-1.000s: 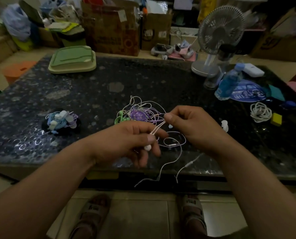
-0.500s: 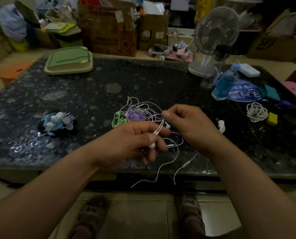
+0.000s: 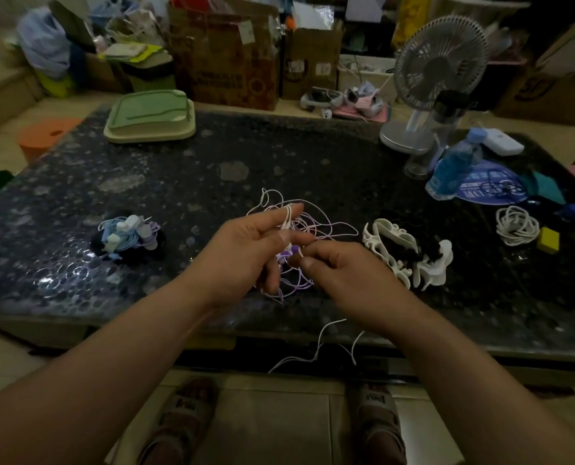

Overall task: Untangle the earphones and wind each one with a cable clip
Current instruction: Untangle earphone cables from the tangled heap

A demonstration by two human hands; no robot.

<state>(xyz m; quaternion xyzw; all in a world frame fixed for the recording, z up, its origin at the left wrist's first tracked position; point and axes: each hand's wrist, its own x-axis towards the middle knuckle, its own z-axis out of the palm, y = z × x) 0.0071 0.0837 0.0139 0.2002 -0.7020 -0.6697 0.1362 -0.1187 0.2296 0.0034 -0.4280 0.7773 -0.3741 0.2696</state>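
Pinching cords with left hand and right hand, just over the tangled earphones at twelve o'clock. Could pull knots tighter by tugging hard, or snag the loose ends hanging at six o'clock.

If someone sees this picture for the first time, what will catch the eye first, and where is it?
First, the tangle of white and purple earphone cables at the front middle of the table, with the left hand and the right hand both pinching strands of it. Next, the bundle of wound earphones lying to the left, and the white fan standing at the far right.
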